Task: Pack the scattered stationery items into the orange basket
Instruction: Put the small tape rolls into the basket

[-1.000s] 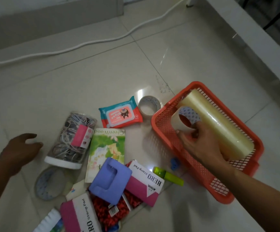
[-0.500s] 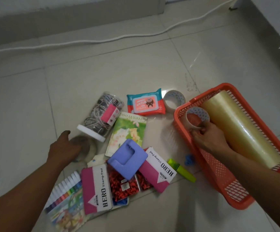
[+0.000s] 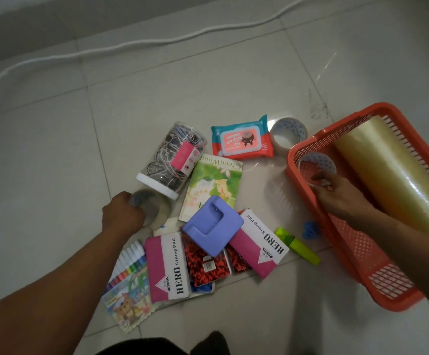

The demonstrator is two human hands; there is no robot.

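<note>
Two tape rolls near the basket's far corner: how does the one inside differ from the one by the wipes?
The basket roll lies inside the basket, the fingers of the right hand at its near rim; the floor roll lies outside on the tiles beside the wipes, untouched. Orange mesh shows through the basket roll's hole, pale tile through the floor roll's. Both lie flat, hole up, with blue-dotted cores.
</note>
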